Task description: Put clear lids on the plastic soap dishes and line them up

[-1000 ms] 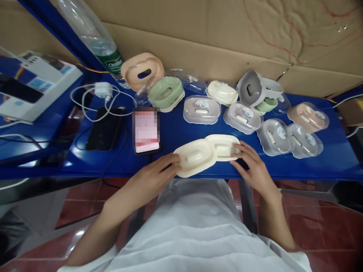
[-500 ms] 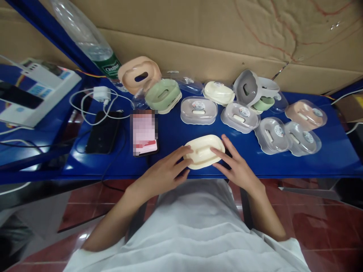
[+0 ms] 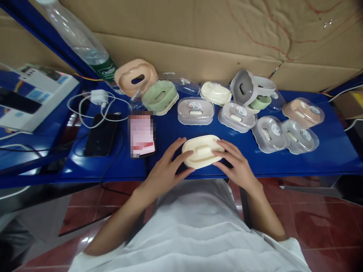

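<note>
A cream oval soap dish base [image 3: 202, 160] with a raised middle bar lies near the front edge of the blue table [image 3: 170, 132]. My left hand [image 3: 167, 168] is at its left end, fingers spread: one fingertip rests on the dish, the thumb is by the near rim, and another finger points past the far side. Around the right end, my right hand [image 3: 238, 164] has its fingers on the rim and top with the thumb at the near side. Just behind stand grey soap boxes [image 3: 195, 111] with clear lids and round stickers.
Peach [image 3: 127, 81] and green [image 3: 160, 98] soap box parts sit at the back left, near a water bottle [image 3: 104, 70]. A phone [image 3: 141, 136], a dark phone [image 3: 100, 138] and a white charger [image 3: 99, 97] lie left. More lidded boxes [image 3: 270, 134] stand right; cardboard [image 3: 170, 37] lines the back.
The fingers of my left hand have spread wider, one lifting away past the far rim. My right fingers have closed in on the dish's right end. The view has shifted slightly.
</note>
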A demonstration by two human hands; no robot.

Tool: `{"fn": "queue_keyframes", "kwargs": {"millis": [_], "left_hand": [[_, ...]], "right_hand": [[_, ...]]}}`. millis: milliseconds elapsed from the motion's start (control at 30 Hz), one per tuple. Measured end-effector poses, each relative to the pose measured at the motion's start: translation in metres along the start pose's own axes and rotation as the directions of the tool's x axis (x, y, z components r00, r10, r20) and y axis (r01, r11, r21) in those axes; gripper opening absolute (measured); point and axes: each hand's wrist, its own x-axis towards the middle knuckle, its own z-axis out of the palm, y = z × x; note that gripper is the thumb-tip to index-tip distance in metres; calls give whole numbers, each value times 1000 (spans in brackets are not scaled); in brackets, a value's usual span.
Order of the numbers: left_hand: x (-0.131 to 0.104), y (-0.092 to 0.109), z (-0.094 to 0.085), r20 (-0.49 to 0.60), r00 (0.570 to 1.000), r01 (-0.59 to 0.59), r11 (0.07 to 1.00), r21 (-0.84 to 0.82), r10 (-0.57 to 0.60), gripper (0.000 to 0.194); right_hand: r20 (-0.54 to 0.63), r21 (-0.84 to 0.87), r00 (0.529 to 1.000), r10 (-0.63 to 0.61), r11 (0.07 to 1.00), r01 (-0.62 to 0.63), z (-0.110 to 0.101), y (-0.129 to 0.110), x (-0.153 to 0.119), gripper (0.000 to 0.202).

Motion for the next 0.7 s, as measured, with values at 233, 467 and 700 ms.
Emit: {"fn": "queue_keyframes", "kwargs": {"millis": [233,467,700], "left_hand": [[-6,13,14,-96,993,70,997,-19,-71,71],[-22,18,14,-125,992,-18,999,41,23,50],[-43,7,-12,-41,998,-30,977,209,39,14]], "right_hand": [[-57,174,987,153,975,-141,-6,0,3,28],[-115,-54,988,99,993,-106,-14,7,29,24],[69,-336,997,-22,941,44,-32,3,61,34]]}}
